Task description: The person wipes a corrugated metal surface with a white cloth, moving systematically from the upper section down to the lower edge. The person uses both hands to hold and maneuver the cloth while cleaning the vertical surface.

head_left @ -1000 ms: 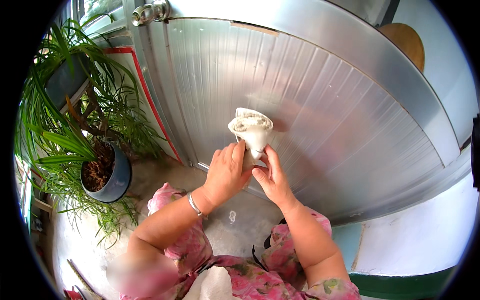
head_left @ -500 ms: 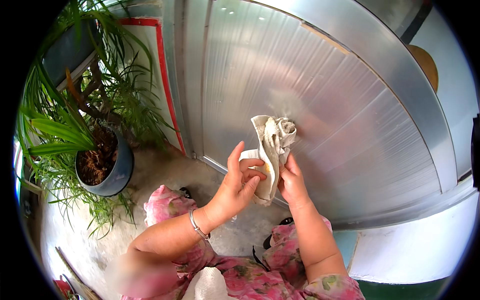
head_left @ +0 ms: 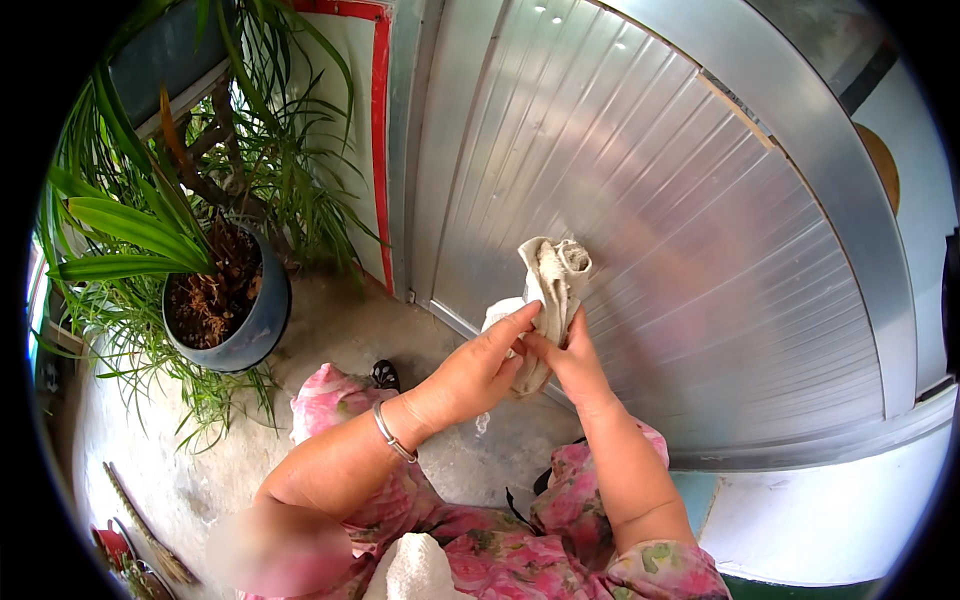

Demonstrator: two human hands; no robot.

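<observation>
A crumpled, off-white cloth [head_left: 552, 275] is bunched between my hands in front of a ribbed metal door panel. My left hand [head_left: 485, 365], with a silver bangle at the wrist, has its fingers closed round the near left side of the cloth. On the other side, my right hand [head_left: 575, 360] pinches the folds with thumb and fingers. The cloth's upper end is rolled and sticks out beyond my fingertips. Its lower end is partly hidden behind my hands.
The silvery door panel [head_left: 690, 300] rises just beyond the cloth. At the left stands a blue pot [head_left: 268, 320] with a long-leaved plant [head_left: 130, 235]. A brush-like stick [head_left: 150, 525] lies on the concrete floor [head_left: 330, 310] at the lower left. A white textured cloth [head_left: 412, 570] lies at my lap.
My left fingers, spread apart before, have closed onto the cloth. The cloth is folded narrower and held more upright. The view has shifted slightly, so the plant and door appear farther right.
</observation>
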